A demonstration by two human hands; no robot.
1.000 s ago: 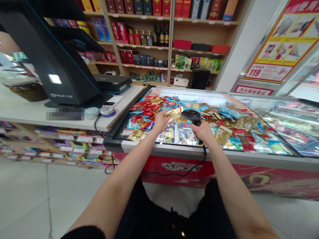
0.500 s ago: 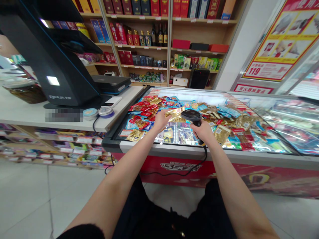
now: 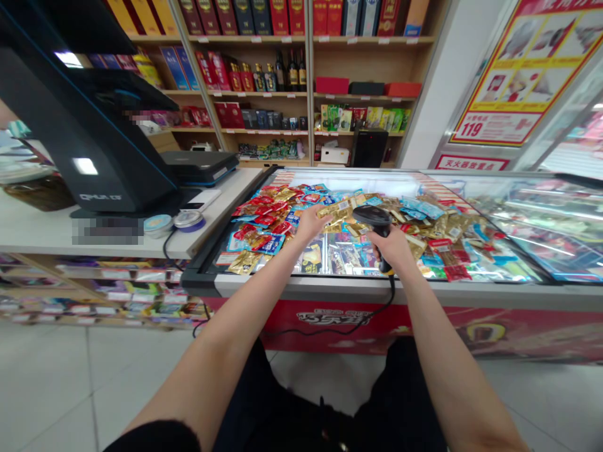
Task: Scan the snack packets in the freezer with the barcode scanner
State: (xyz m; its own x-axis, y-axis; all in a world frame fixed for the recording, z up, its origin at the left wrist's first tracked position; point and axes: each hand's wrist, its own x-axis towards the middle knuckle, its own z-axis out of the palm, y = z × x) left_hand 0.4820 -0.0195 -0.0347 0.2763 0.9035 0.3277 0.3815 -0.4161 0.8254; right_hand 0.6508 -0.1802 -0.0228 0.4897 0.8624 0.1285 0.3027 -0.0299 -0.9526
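My right hand is wrapped round the handle of a black barcode scanner, whose head points left. My left hand pinches a gold snack packet just in front of the scanner head. Both hands hover over the glass lid of a chest freezer. A heap of gold, red and blue snack packets covers the lid around them. The scanner's black cable hangs down the freezer's red front.
A white counter at left carries a black point-of-sale terminal, a phone and two small round tins. Wooden shelves with boxes and bottles stand behind. More glass-topped freezers run to the right. Tiled floor lies below.
The view has shifted a little, so everything sits slightly lower and to the left. My hands keep the packet and the scanner together, with the scanner now a little further right.
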